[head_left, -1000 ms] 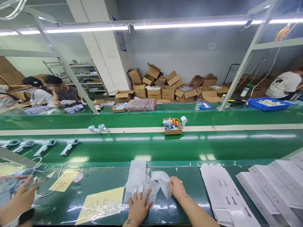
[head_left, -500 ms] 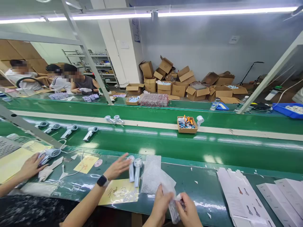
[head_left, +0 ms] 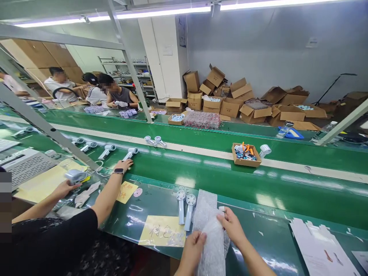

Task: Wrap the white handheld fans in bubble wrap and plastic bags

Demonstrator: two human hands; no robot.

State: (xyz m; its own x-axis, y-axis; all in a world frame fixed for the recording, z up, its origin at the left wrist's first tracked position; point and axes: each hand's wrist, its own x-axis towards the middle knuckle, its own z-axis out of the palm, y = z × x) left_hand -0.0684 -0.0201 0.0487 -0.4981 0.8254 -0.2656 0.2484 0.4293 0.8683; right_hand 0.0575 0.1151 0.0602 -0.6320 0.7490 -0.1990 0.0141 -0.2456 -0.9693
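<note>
Co-worker's watch-side hand now away from the paired fans, reaching a belt fan, bubble-wrap bag no longer bunched, now stretched lengthwise.

Tabletop dk green; handheld fans pale blue (greyish, maybe); bubble wrap translucent whitish; paper yellow w/ dk writing; box brown.

Factory workshop; conveyor belt; cardboard boxes

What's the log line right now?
left hand: on bubble wrap | right hand: on bubble wrap | nearby: two handheld fans, yellow sheet
</note>
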